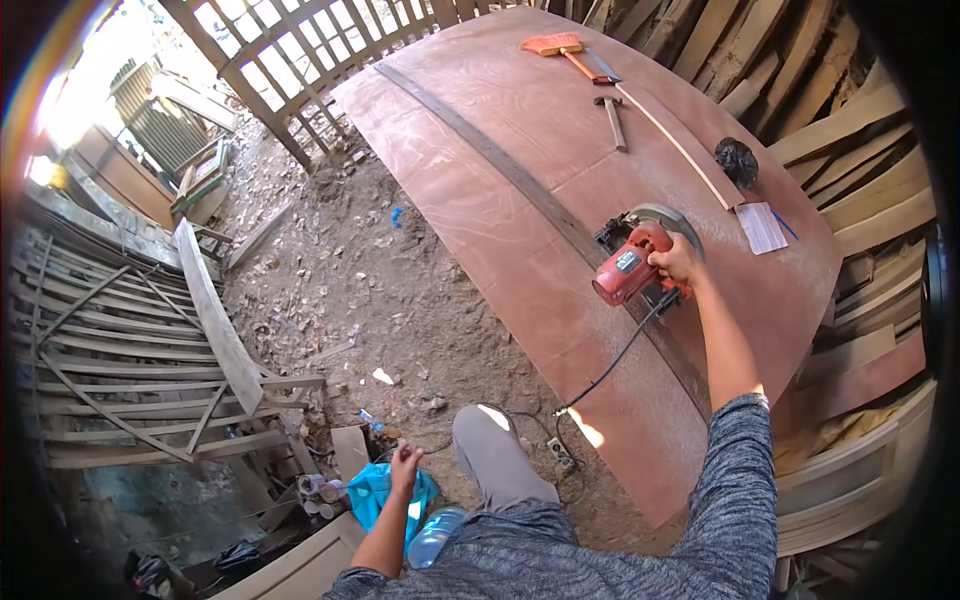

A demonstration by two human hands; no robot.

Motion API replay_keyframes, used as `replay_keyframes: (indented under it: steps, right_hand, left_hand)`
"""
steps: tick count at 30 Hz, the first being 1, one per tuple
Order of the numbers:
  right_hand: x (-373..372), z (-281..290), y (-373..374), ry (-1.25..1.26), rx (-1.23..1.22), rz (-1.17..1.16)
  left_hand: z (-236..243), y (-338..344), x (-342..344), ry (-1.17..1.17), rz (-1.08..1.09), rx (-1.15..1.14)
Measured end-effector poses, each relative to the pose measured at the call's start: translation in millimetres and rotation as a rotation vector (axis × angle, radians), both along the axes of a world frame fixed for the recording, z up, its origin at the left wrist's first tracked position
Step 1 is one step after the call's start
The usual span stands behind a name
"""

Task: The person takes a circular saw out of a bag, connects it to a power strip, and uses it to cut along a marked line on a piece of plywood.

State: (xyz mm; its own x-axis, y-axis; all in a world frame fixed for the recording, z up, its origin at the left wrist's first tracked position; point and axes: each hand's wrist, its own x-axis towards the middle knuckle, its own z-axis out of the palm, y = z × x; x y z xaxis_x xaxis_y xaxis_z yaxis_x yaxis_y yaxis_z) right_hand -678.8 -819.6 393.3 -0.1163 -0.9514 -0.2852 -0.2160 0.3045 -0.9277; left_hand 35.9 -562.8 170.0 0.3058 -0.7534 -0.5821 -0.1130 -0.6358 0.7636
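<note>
My right hand (680, 262) is wrapped round the handle of a red circular saw (625, 275). The saw rests on a large reddish plywood sheet (450, 210), by a long dark wooden strip (480, 145) lying along it. From the saw a black cord (610, 370) runs over the sheet's near-left edge. My left hand (404, 466) hangs low over the ground near a turquoise bag (370, 490), fingers curled in; whether they hold anything is hidden. Beside that bag lies a clear blue plastic bottle (435, 538).
On the sheet lie a hammer (614, 125), an orange brush (552, 43), a long batten (680, 145), a black crumpled bag (737, 160) and a paper (760, 228). A socket block (560, 453) sits on the dirt. Stacked boards (870, 195) line the right; wooden lattice (130, 350) stands left.
</note>
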Motion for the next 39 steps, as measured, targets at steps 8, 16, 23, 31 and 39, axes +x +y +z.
replay_keyframes:
  steps: [8, 16, 23, 31, 39]
  right_hand:
    - [-21, 17, 16, 0.029, 0.069, -0.049]
    - [-7, 34, -7, 0.229, -0.027, 0.023]
    - [-7, 30, -18, 0.324, 0.045, 0.003]
    - [-10, 50, -27, 0.430, 0.243, 0.055]
    - [-6, 55, -41, 0.512, 0.347, 0.063]
  left_hand:
    - [54, -225, -145, 0.214, -0.213, -0.138]
    - [78, -454, -233, 0.099, -0.301, 0.132]
    - [78, -516, -277, 0.242, -0.242, 0.176]
    - [94, -510, -299, 0.149, -0.207, 0.199]
    - [92, -510, -295, 0.206, -0.196, 0.203]
